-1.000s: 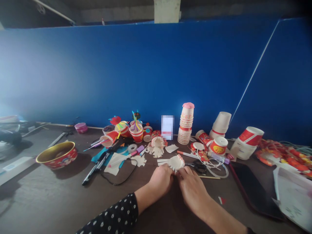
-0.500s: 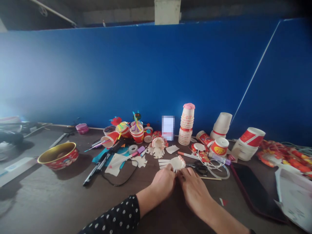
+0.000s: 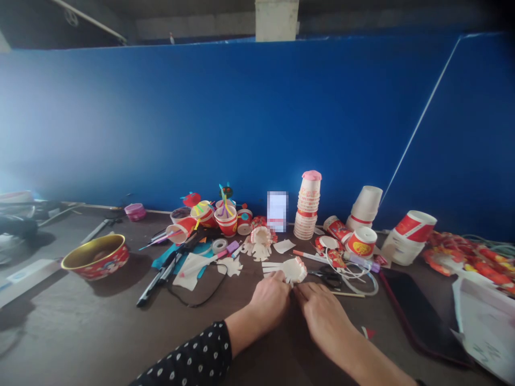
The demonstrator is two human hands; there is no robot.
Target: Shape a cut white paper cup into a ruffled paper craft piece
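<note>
A paper cup cut into strips (image 3: 294,269) lies on its side in front of me, its white strips fanned out to the left and its scalloped red-and-white edge to the right. My left hand (image 3: 271,301) is closed on the near-left part of it. From the near right, my right hand (image 3: 322,311) has its fingers closed together at the cup's lower edge; the fingertips are partly hidden. Black scissors (image 3: 330,277) lie just beyond my right hand. Another cut cup with curled strips (image 3: 259,244) stands farther back.
Stacked paper cups (image 3: 308,212) stand near the blue partition (image 3: 241,118). Left are a gold-lined red bowl (image 3: 96,262), a black pen-like tool (image 3: 156,281) and a roll of tape (image 3: 219,246). A dark tablet (image 3: 418,316) and white papers (image 3: 486,321) lie at right.
My right hand's fingers have shifted slightly and look flatter against the cup's near edge. The left hand and the cut cup stay almost in place.
</note>
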